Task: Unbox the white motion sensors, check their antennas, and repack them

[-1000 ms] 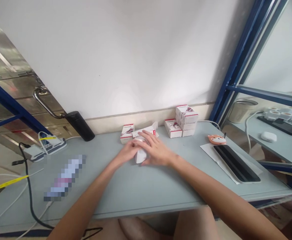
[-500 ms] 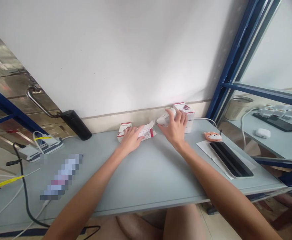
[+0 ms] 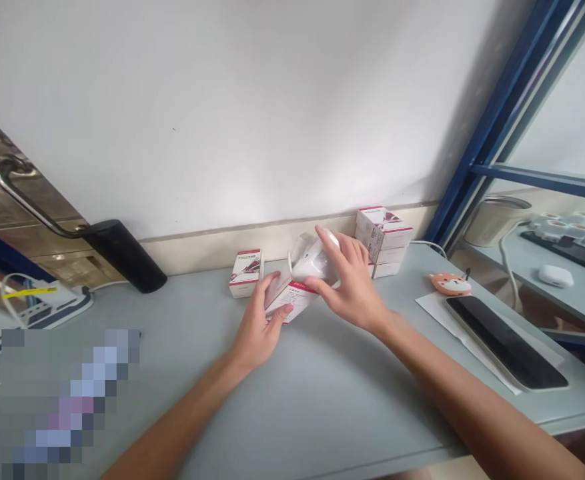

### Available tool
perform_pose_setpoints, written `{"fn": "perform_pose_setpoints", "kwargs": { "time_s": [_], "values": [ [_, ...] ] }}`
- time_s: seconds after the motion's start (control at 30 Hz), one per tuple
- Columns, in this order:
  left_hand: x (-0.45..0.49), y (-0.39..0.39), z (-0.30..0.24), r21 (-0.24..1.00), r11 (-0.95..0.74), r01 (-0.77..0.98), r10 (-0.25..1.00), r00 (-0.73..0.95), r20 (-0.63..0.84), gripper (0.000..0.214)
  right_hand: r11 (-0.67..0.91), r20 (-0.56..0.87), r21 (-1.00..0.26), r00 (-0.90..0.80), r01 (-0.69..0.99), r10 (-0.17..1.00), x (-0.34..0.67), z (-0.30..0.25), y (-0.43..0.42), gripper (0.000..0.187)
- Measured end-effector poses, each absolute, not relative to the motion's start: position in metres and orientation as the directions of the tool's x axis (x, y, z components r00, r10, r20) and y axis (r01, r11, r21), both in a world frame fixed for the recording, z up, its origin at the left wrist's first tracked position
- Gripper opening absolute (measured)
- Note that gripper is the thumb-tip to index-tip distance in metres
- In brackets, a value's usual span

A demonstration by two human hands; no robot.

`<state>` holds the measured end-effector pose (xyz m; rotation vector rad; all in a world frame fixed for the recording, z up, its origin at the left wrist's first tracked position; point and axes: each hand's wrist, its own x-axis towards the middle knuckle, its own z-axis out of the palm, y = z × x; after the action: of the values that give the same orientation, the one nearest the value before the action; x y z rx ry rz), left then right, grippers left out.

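My left hand (image 3: pixel 262 320) is closed around a small white and red cardboard box (image 3: pixel 295 301), tilted, with its open end and flaps facing up to the right. In my right hand (image 3: pixel 349 277) is a white item in clear plastic wrapping (image 3: pixel 317 262), held at the mouth of that box; its exact kind I cannot make out. Just left of them stands another white and red box (image 3: pixel 247 272), touched by neither hand. Behind my right hand rises a stack of similar boxes (image 3: pixel 386 240) against the wall.
A black cylinder (image 3: pixel 125 255) and a power strip (image 3: pixel 67 303) are at the left. On the right, a phone (image 3: pixel 507 341) lies on white paper (image 3: pixel 435 313) beside an orange animal-faced case (image 3: pixel 451 283). A blue frame (image 3: pixel 477 143) with glass bounds the table's right side.
My left hand has picked up the open box and tilted it. My right hand has brought the wrapped item from near the stack to the box's mouth. The view has shifted slightly.
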<state>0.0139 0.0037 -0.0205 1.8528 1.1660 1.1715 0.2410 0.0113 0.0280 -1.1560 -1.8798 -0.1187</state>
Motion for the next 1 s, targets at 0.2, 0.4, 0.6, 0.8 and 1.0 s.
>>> {"fn": "perform_pose_setpoints", "kwargs": {
  "time_s": [0.2, 0.4, 0.6, 0.8, 1.0],
  "values": [
    [0.018, 0.003, -0.021, 0.925, -0.322, 0.201, 0.938, 0.203, 0.282, 0.069, 0.675, 0.649, -0.338, -0.357, 0.656, 0.671, 0.223, 0.024, -0.004, 0.071],
    [0.023, 0.001, -0.024, 0.967, -0.247, 0.064, 0.944, 0.243, 0.224, 0.063, 0.634, 0.666, -0.333, -0.302, 0.698, 0.682, 0.215, 0.022, -0.009, 0.032],
    [0.022, -0.001, -0.013, 0.965, -0.254, 0.062, 0.925, 0.308, 0.223, 0.067, 0.681, 0.742, -0.289, -0.292, 0.673, 0.604, 0.227, 0.032, -0.007, 0.028],
    [0.017, 0.001, -0.014, 0.965, -0.258, -0.05, 0.934, 0.241, 0.262, 0.066, 0.379, 0.772, -0.364, 0.049, 0.851, 0.633, 0.267, 0.015, 0.034, 0.028],
    [0.013, 0.001, -0.021, 0.947, -0.317, -0.044, 0.93, 0.182, 0.32, 0.069, 0.15, 0.69, -0.084, -0.051, 0.985, 0.722, 0.293, -0.024, 0.061, 0.026]
  ]
}}
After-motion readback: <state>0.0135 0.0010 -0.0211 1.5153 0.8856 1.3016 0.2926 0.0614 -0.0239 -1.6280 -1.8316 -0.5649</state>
